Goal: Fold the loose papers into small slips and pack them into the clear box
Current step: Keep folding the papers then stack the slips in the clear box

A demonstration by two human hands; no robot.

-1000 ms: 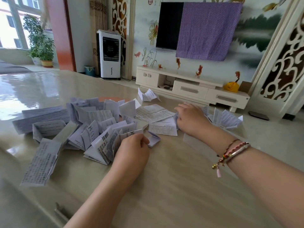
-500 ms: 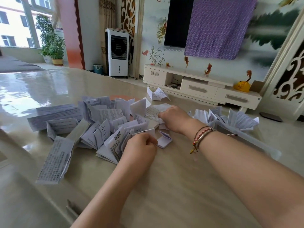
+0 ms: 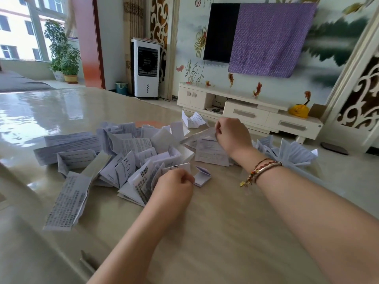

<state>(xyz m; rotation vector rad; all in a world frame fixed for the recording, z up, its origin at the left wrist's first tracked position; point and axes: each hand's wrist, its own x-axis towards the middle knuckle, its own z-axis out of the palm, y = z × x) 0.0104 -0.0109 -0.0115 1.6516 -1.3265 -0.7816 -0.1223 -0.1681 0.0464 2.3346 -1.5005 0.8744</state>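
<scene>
The right hand point(image 3: 232, 134) was far out over the bench point(image 3: 215, 232). Its fingers were curled and pinched the edge of a loose paper point(image 3: 200, 135), lifting that edge up. Under it lay a flat sheet point(image 3: 211, 152) on the bench. A beaded bracelet point(image 3: 261, 171) sat on the wrist.

The left hand point(image 3: 174, 187) was nearer, at the near edge of the paper pile point(image 3: 127, 152). Its fingers were curled tight against a folded paper with a bar code point(image 3: 143, 177); I could not tell if it held it. Just to its right stood one small folded slip point(image 3: 203, 175), half open like a little book.

The clear box point(image 3: 287, 154) was on the right, behind the right arm, with folded slips standing in it. Its walls were hard to see.

The pile spread to the left, and one long paper point(image 3: 65, 201) lay near the bench's left edge. The near part of the bench, between the two arms, was wide and bare.
</scene>
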